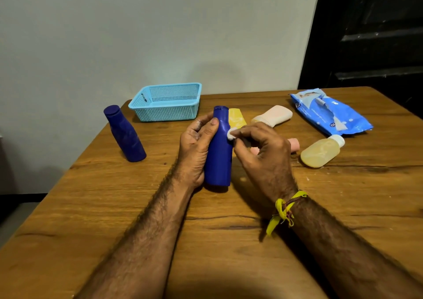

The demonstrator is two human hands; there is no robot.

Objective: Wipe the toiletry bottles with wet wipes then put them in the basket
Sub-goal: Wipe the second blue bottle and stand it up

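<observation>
My left hand grips a blue bottle upright in the middle of the wooden table. My right hand pinches a small balled white wet wipe against the bottle's right side near its neck. A light blue perforated basket sits at the back left, with nothing visible inside it. A second, dark blue bottle stands at the left.
Behind my hands lie a yellow bottle, a cream bottle, a pink item partly hidden by my right hand, and a translucent yellow bottle. A torn blue wet wipe pack lies at the back right.
</observation>
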